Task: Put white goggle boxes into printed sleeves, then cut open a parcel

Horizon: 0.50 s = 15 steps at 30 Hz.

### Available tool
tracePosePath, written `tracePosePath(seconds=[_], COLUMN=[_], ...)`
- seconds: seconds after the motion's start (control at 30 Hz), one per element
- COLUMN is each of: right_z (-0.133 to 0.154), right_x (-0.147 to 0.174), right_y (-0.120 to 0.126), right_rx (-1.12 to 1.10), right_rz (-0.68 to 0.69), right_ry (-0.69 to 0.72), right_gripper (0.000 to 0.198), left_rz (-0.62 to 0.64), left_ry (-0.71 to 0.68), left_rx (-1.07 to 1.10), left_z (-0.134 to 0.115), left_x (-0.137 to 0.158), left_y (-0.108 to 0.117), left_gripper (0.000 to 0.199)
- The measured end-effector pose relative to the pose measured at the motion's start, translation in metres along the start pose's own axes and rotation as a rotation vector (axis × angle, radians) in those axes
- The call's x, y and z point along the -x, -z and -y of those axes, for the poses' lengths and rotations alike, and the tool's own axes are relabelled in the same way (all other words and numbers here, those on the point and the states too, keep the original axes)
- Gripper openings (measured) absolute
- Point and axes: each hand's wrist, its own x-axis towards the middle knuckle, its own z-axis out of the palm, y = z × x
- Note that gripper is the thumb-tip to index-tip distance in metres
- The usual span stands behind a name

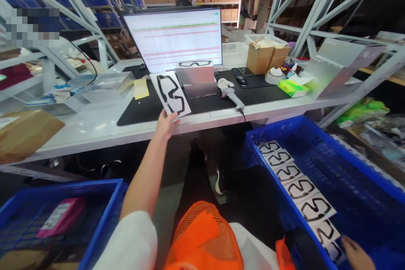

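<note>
Your left hand (pixel 165 125) grips glossy printed card pack (pixel 171 93); matt black desk mat (pixel 142 109); ribbed blue plastic crate (pixel 348 164); brown cardboard boxes (pixel 267 57).

the right hand (pixel 356 255) at five o'clock is cut off by the bottom edge, so its grip cannot be told. the left hand (pixel 166 124) hides the lower corner of the goggles box (pixel 171 93). a patch at ten o'clock is pixelated. the monitor (pixel 174 38) text is too small to read. the blue crate (pixel 98 219) at seven o'clock runs off the frame.
</note>
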Motion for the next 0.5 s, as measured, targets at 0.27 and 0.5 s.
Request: tracePosePath(seconds=[0.27, 0.5], right_z=[0.224, 0.266], right_x=[0.056, 0.077], right_y=[0.025, -0.025], right_rx=[-0.585, -1.175], right_rz=[0.264, 0.527], right_ry=[0.258, 0.42], right_gripper=[0.06, 0.112], left_rz=[0.585, 1.115], left_ry=[0.114, 0.351], left_rx=[0.252, 0.122], left_z=[0.018, 0.058], left_x=[0.176, 0.282], left_y=[-0.053, -0.151], left_gripper=[0.09, 0.108])
